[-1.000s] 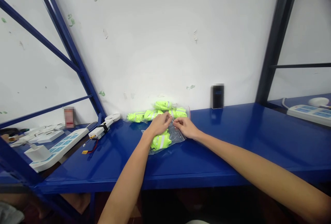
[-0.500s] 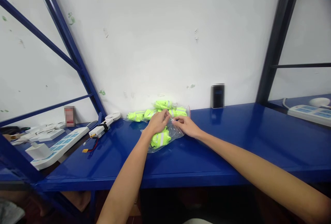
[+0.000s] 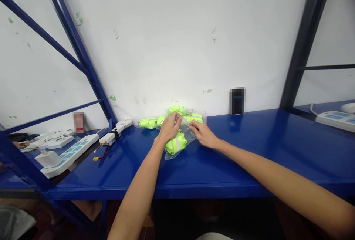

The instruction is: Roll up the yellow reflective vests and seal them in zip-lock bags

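A clear plastic zip bag (image 3: 189, 135) is stretched between my two hands above the blue table. Inside its lower part sits a folded fluorescent yellow-green vest (image 3: 176, 143) with a pale reflective stripe. My left hand (image 3: 169, 128) pinches the bag's upper left edge, with fingers closed. On the opposite end of that edge, my right hand (image 3: 202, 132) is closed in a pinch too. Just behind my hands, against the wall, lie several more bagged yellow-green bundles (image 3: 148, 122); my left hand and the held bag hide part of them.
On the blue table (image 3: 244, 151), a white handheld fan (image 3: 124, 123) and a white pack with wires (image 3: 107, 139) lie at left. A dark blurred object (image 3: 237, 101) leans on the wall. Power strips (image 3: 72, 155) sit beyond the blue frame posts (image 3: 83, 55).
My right hand has shifted slightly and its fingers are curled tighter on the bag's edge. The bag's opening edge looks more stretched. The whole view has shifted a little.
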The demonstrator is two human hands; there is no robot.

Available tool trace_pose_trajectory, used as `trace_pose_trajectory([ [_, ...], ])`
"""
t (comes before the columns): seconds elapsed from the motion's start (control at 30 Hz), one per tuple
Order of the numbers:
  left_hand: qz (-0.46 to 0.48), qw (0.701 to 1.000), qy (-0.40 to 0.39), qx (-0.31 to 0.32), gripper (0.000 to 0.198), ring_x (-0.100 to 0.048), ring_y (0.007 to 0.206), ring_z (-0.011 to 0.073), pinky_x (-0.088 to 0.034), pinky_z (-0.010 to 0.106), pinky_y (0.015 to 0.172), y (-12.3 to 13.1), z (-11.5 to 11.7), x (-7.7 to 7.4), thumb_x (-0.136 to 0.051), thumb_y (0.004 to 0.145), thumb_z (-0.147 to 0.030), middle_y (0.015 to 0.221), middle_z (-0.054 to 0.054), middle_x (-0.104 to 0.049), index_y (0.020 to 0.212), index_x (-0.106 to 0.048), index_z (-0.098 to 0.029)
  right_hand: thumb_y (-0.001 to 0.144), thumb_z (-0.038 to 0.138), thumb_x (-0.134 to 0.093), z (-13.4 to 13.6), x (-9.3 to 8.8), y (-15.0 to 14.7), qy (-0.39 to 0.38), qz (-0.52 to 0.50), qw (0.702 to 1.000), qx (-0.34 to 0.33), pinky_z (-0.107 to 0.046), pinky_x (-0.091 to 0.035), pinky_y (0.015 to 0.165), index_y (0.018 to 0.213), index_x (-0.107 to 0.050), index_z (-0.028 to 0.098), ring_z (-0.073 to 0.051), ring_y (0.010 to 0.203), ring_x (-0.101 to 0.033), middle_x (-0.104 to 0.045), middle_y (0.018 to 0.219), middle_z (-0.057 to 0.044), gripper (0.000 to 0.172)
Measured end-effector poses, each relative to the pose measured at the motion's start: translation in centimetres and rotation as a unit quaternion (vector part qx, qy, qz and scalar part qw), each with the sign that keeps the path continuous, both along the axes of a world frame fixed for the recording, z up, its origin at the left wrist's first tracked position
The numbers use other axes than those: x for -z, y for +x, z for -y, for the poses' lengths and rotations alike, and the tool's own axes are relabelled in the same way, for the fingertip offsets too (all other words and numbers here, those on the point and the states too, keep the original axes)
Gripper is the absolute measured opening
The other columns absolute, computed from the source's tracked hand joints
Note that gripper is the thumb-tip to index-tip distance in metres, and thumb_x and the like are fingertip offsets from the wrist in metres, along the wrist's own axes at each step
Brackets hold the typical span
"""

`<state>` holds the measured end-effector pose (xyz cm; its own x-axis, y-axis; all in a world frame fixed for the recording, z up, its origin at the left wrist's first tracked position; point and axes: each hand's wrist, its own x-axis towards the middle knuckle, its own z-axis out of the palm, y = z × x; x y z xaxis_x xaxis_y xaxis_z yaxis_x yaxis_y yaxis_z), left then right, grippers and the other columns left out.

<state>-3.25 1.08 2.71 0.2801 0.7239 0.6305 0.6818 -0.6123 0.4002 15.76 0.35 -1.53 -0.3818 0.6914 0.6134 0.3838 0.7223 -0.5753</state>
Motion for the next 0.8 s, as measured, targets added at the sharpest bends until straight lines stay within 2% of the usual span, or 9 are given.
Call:
trace_pose_trajectory([
  [0.2, 0.024, 0.998, -0.02, 0.053, 0.014, -0.056, 0.066, 0.0144, -0.039, 0.026, 0.062, 0.3, 0.1, 0.0, -0.046, 0.092, -0.033, 0.073, 0.0, -0.062, 0.087, -0.05, -0.02, 0.094, 0.047, -0.045, 0.1, -0.2, 0.4, -0.065, -0.01, 0.998, -0.016, -0.025, -0.027, 0.053, 0.083, -0.051, 0.02, -0.012, 0.051, -0.038, -0.04, 0.056, 0.006, 0.03],
  [0.33, -0.016, 0.996, -0.019, 0.084, 0.015, -0.051, 0.06, 0.0134, -0.036, 0.026, 0.06, 1.2, 0.5, 0.2, -0.047, 0.092, -0.032, 0.068, -0.002, -0.058, 0.082, -0.049, -0.02, 0.097, 0.044, -0.037, 0.0, 0.2, -0.2, -0.021, 0.0, 0.999, 0.039, -0.027, -0.029, 0.057, 0.069, -0.04, 0.021, -0.014, 0.057, -0.043, -0.045, 0.061, 0.002, 0.037],
  [0.47, -0.004, 0.995, -0.025, 0.094, 0.02, -0.051, 0.059, 0.0133, -0.036, 0.026, 0.06, 1.6, 0.6, 0.3, -0.041, 0.095, -0.034, 0.066, -0.002, -0.059, 0.082, -0.049, -0.02, 0.099, 0.037, -0.034, -0.1, 1.0, -1.1, 0.023, -0.009, 0.995, 0.101, -0.028, -0.027, 0.057, 0.073, -0.037, 0.022, -0.014, 0.055, -0.04, -0.044, 0.06, 0.003, 0.03],
  [0.63, 0.002, 0.995, -0.019, 0.096, 0.02, -0.054, 0.06, 0.0139, -0.037, 0.026, 0.063, 1.4, 0.4, 0.4, -0.042, 0.095, -0.03, 0.063, -0.002, -0.06, 0.077, -0.043, -0.021, 0.099, 0.035, -0.034, 0.0, 1.1, -1.3, 0.035, -0.013, 0.994, 0.1, -0.027, -0.026, 0.057, 0.077, -0.041, 0.022, -0.014, 0.054, -0.041, -0.045, 0.062, 0.003, 0.027],
  [0.8, -0.011, 0.997, 0.003, 0.077, 0.023, -0.051, 0.058, 0.0131, -0.034, 0.026, 0.06, 1.6, 0.8, 0.3, -0.04, 0.096, -0.033, 0.065, -0.002, -0.059, 0.076, -0.046, -0.021, 0.099, 0.038, -0.033, 0.3, 0.8, -1.2, 0.014, -0.017, 0.997, 0.078, -0.026, -0.026, 0.056, 0.081, -0.045, 0.022, -0.013, 0.053, -0.04, -0.042, 0.06, 0.004, 0.026],
])
